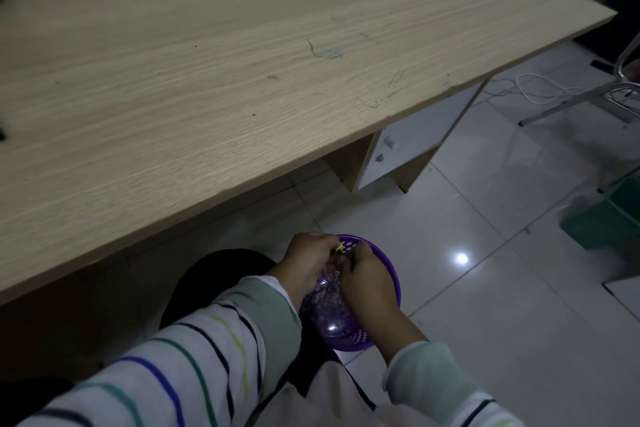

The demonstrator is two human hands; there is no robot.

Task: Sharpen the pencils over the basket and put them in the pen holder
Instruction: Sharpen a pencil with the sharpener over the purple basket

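Note:
A round purple perforated basket [388, 274] rests on my lap below the desk edge, with shavings on its bottom. Both hands are held together over it. My left hand [308, 262] is closed around a small yellow object [340, 247], probably the sharpener, of which only a tip shows. My right hand [367, 276] is closed right against it, fingers pinched on something dark that looks like a pencil, mostly hidden. No pen holder is in view.
The light wooden desk [242, 80] fills the upper left, with a white drawer unit [408, 146] under its right end. On the tiled floor to the right are a green bin [613, 218], a metal chair frame [588, 97] and a white cable [530, 90].

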